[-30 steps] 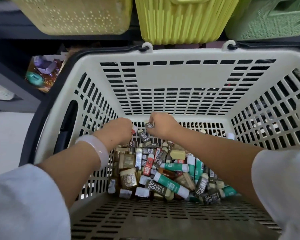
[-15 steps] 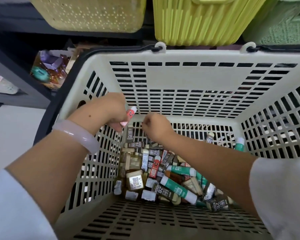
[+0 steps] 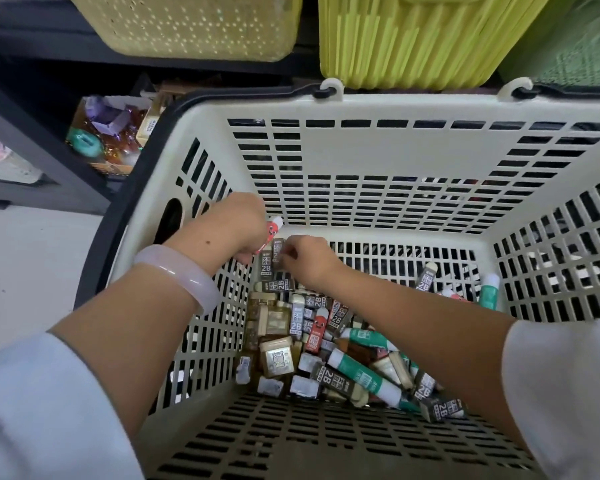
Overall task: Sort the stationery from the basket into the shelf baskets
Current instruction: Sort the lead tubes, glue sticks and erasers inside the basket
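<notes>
A cream slotted shopping basket (image 3: 361, 150) fills the view, with a heap of stationery (image 3: 329, 344) on its floor: black 2B erasers, green glue sticks, red erasers and small clear boxes. My left hand (image 3: 232, 230) is raised by the basket's left wall, closed on a red-and-white eraser (image 3: 272, 227). Just to its right, my right hand (image 3: 307, 258) pinches a black 2B eraser (image 3: 278, 249) above the heap. Above the basket hang three shelf baskets: a pale yellow one (image 3: 194, 26), a bright yellow-green one (image 3: 413, 39) and a green one (image 3: 575, 46).
A dark shelf frame (image 3: 42, 143) stands at the left, holding a box of colourful trinkets (image 3: 108, 136). The basket's black handle (image 3: 118, 216) runs along its left rim. Pale floor (image 3: 25, 265) lies left of the basket.
My left hand has lifted out of the heap with the red-and-white eraser. My right hand stayed low over the pile and now pinches a black 2B eraser next to it.
</notes>
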